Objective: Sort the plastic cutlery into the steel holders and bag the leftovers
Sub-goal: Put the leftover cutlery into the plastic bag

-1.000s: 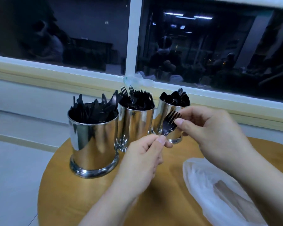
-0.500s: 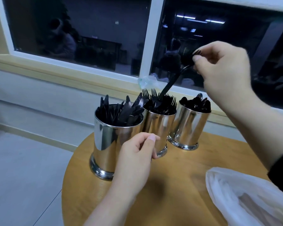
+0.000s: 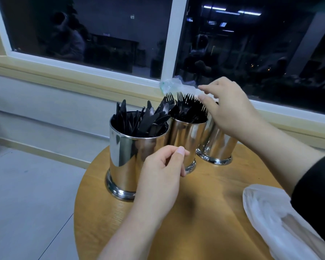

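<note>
Hovering your right hand (image 3: pixel 231 111), fingers apart and empty, over the black plastic forks (image 3: pixel 188 107) in the middle shiny steel holder (image 3: pixel 186 141), level their tines while your left hand (image 3: pixel 161 177), loosely curled, holds nothing.

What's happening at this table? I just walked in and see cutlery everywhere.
A person is sorting black plastic cutlery into three steel holders on a round wooden table. The right hand hovers over the fork holder, apparently empty. The left hand is loosely curled, holding nothing, in front of the knife holder. A clear plastic bag lies at right.
</note>
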A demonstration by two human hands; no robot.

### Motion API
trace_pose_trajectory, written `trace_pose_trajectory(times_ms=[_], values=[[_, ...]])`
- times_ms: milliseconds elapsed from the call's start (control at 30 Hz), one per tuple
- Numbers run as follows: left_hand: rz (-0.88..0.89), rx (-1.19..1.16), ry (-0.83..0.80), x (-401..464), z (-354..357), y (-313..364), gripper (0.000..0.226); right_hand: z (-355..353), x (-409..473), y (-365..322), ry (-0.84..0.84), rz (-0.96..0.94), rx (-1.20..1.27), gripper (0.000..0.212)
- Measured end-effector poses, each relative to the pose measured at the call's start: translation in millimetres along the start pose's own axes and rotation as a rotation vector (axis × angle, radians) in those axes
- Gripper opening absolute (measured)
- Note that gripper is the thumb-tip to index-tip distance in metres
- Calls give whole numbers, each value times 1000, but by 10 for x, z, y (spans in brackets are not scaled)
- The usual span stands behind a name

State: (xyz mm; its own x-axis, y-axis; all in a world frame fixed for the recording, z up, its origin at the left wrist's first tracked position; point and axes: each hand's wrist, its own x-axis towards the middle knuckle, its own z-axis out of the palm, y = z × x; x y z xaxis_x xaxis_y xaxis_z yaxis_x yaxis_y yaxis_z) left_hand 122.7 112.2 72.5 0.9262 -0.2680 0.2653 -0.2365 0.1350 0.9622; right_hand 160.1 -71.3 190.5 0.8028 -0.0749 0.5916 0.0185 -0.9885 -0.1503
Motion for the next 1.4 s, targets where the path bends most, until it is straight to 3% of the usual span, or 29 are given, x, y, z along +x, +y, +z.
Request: trace_pose_trajectory(times_ms=[100,200,367,467,600,667,733,867,967,1033,1100,1167,1233,1300,1400], values=[[1,36,-11,-14,73,15,28,-165,-378,106,92,25,137,25],[21,82,-61,-98,248,20,28,-341,-932,336,34,101,136,20],[216,412,-226,-356,733,-159,8,-818,-2112,893,-11,289,42,23],[331,624,-436,-483,1071,-267,42,-996,-2836,1164,-89,423,-45,51],[341,913,-690,-631,1538,-356,83,-953,-3496,1334,-359,570,-2,96],[276,1011,-823,-727,1724,-426,96,-859,-3661,1382,-443,596,18,107],[236,1050,-901,-837,1866,-474,95,-765,-3756,1449,-419,613,20,108],[316,907,-769,-1004,1978,-498,78,-701,-3796,1560,-314,629,62,78],[528,903,-582,-1039,2025,-527,94,-802,-3815,1624,-301,591,75,63],[603,1001,-627,-1059,2157,-539,114,-893,-3872,1669,-327,550,108,60],[529,1102,-794,-1093,2361,-486,121,-956,-3929,1736,-337,513,152,59],[461,1193,-922,-1145,2577,-465,112,-1030,-3988,1798,-345,491,188,58],[400,1215,-946,-1217,2761,-457,106,-1163,-4064,1868,-330,478,244,59],[367,1213,-903,-1278,2939,-472,100,-1389,-4165,1996,-285,458,275,59],[418,1238,-796,-1335,3233,-505,68,-1803,-4370,2347,-72,464,157,62]])
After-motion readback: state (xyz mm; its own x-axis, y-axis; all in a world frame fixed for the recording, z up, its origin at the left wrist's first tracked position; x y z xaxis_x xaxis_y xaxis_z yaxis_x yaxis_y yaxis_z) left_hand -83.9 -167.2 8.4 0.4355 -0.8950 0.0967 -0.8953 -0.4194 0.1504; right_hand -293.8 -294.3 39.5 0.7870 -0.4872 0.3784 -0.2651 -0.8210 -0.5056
